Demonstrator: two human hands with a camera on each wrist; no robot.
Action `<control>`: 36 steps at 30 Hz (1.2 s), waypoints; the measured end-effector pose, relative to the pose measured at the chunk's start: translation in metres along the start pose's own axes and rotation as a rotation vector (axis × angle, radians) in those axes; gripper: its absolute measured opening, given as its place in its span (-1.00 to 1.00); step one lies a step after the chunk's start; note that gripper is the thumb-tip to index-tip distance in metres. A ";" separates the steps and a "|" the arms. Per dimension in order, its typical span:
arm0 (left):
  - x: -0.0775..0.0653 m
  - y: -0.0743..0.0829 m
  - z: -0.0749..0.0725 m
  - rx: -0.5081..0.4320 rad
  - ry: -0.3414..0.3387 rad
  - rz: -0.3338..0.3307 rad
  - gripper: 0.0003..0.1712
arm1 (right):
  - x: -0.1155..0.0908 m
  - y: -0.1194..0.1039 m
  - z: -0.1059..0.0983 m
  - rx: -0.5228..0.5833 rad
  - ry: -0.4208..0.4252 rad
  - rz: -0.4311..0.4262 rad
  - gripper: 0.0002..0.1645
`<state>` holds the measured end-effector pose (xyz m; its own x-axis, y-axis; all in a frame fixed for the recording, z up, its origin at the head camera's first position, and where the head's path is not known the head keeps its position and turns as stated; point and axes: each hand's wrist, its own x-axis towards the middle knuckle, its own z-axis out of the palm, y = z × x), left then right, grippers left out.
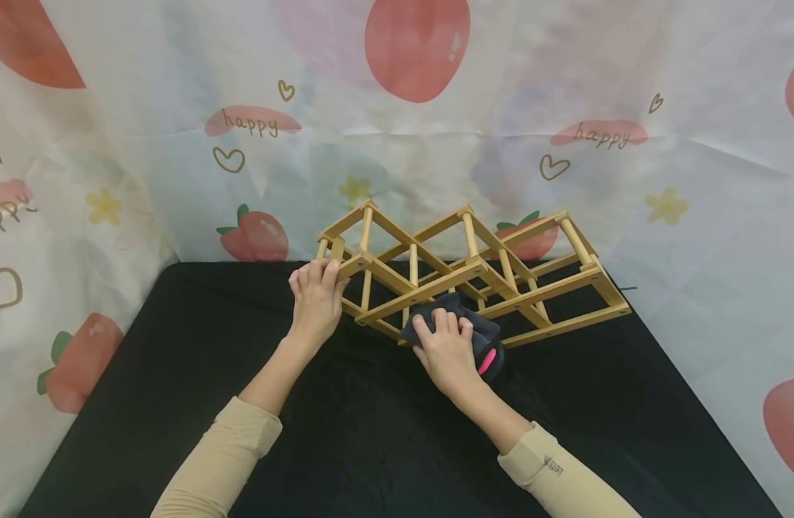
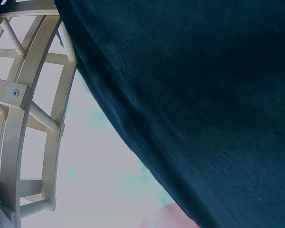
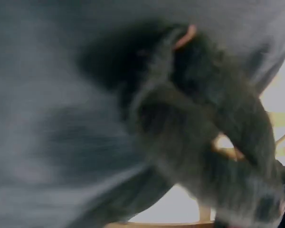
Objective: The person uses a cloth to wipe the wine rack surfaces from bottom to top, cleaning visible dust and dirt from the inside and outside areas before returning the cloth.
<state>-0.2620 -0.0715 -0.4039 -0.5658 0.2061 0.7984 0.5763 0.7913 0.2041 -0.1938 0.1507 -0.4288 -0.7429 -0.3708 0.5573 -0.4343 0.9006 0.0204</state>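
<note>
A person works with both hands at a wooden rack (image 1: 419, 291), which is at the far side of the black-covered table (image 1: 384, 439), in front of the printed backdrop (image 1: 436, 158). The rack is made of flat crossing bars and round rods, and its long side runs from left to right. The left hand (image 1: 316, 298) grips the rack at its left end, with the fingers bent over the wood. The right hand (image 1: 447, 352) holds a dark cloth (image 1: 477, 327) with curled fingers, at the front of the rack, near the middle of its lower bars. The cloth is bunched, and a bright pink patch (image 1: 487, 361) shows at its edge. In the left wrist view, a screw (image 2: 16, 93) is seen in the end of one bar. The right wrist view is blurred: folds of the cloth fill most of it, so the exact contact with the wood I cannot tell. Both arms wear beige sleeves (image 1: 222, 453), turned up at the forearm.
</note>
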 end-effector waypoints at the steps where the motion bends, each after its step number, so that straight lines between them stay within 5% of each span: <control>1: 0.000 0.001 0.000 0.002 -0.002 0.001 -0.57 | -0.003 0.002 0.000 -0.005 -0.010 0.005 -0.41; 12: -0.001 0.003 0.001 0.011 -0.007 -0.001 -0.58 | -0.015 0.004 -0.014 0.063 0.012 -0.016 -0.38; 22: -0.001 0.006 -0.011 0.029 -0.049 0.002 -0.70 | -0.036 0.014 -0.039 0.107 0.126 0.028 -0.29; 28: -0.002 0.006 -0.017 0.016 0.020 0.045 -0.49 | -0.043 0.021 -0.045 0.117 0.143 0.075 -0.28; 36: -0.006 0.013 -0.026 0.017 0.058 0.098 -0.46 | -0.048 0.028 -0.049 0.141 0.188 0.117 -0.30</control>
<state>-0.2359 -0.0772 -0.3916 -0.4715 0.2500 0.8457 0.6171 0.7786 0.1139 -0.1453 0.2042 -0.4141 -0.6900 -0.2059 0.6939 -0.4280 0.8892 -0.1618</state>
